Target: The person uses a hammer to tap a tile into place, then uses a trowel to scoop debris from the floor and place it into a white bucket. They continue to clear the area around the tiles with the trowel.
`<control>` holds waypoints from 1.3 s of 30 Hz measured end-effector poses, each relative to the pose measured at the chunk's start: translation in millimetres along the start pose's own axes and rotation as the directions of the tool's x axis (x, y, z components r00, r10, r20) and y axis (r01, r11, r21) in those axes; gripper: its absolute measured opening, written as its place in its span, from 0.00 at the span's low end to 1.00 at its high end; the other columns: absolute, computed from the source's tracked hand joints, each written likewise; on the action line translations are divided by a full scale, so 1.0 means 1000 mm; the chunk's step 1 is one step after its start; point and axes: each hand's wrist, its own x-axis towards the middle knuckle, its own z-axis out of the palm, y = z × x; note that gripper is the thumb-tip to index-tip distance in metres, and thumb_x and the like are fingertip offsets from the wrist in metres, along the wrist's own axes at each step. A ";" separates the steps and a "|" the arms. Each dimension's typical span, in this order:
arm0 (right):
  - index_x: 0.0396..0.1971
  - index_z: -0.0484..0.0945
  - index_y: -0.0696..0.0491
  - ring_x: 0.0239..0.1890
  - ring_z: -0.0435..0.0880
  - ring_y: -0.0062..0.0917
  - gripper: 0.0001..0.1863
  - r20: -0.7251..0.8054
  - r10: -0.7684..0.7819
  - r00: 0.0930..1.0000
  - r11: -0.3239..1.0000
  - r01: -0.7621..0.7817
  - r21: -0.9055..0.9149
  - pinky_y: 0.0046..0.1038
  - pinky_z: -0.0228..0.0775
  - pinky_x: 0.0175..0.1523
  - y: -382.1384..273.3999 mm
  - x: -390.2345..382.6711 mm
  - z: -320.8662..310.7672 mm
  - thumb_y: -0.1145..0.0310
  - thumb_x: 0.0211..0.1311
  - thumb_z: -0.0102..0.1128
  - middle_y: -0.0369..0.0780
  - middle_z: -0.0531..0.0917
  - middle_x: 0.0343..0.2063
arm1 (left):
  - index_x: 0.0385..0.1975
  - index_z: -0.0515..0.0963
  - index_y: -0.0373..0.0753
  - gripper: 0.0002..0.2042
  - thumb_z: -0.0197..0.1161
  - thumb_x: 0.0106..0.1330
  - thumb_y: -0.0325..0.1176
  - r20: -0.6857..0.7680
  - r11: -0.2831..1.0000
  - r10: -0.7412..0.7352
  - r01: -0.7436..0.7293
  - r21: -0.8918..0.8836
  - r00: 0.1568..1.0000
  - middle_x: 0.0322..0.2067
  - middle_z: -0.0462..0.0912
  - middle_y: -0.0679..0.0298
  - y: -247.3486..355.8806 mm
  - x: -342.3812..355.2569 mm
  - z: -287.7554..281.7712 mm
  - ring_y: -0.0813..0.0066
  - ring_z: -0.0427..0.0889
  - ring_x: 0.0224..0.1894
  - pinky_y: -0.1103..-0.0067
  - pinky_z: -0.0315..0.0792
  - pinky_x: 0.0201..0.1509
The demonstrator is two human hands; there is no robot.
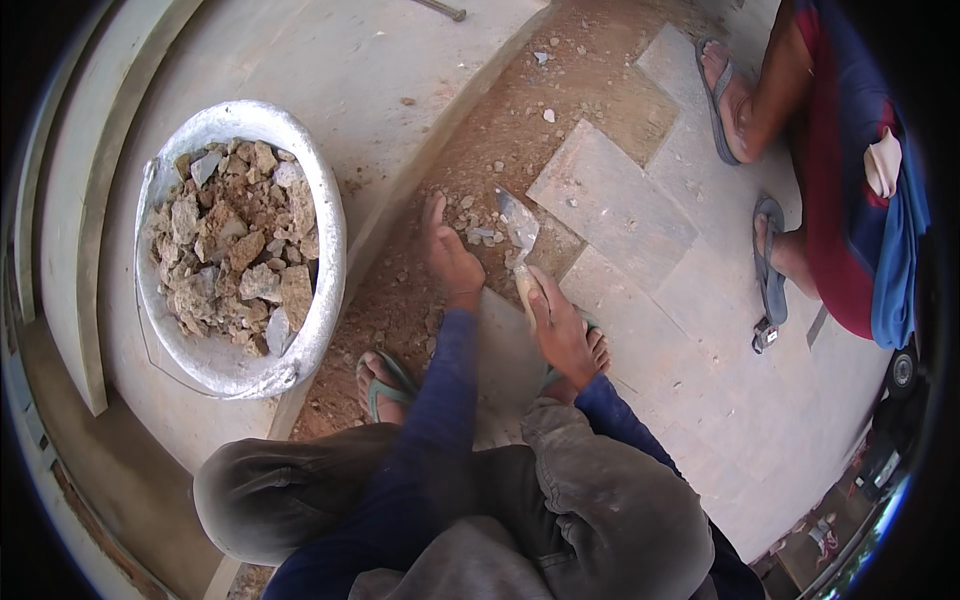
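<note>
My right hand [562,335] is wrapped round the handle of a small pointed trowel [518,222]. Its metal blade, smeared pale, points away from me over reddish soil and small stone chips [482,236]. Just left of the blade, my left hand [455,262] is held edge-down over the soil, fingers stretched out and nothing visible in it. Beyond the trowel tip, to the right, lies a grey stone paving slab [612,200] with a stepped edge against the bare soil.
On the pale ledge [395,95] at left stands a whitish bucket [328,210] full of broken rubble [240,240]. A person in sandals [770,262] is close by at the right, on the paving. A small dark device [765,335] lies near their foot. A metal bar [440,9] lies at the top.
</note>
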 end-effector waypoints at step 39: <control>0.58 0.74 0.51 0.43 0.85 0.48 0.24 0.172 -0.052 0.984 0.933 0.109 -0.343 0.40 0.76 0.47 -0.051 0.010 -0.130 0.54 0.68 0.61 0.51 0.85 0.40 | 0.49 0.79 0.28 0.16 0.52 0.79 0.37 0.020 0.934 0.210 -0.194 -0.300 0.978 0.37 0.86 0.52 0.219 0.069 -0.029 0.72 0.86 0.33 0.77 0.80 0.39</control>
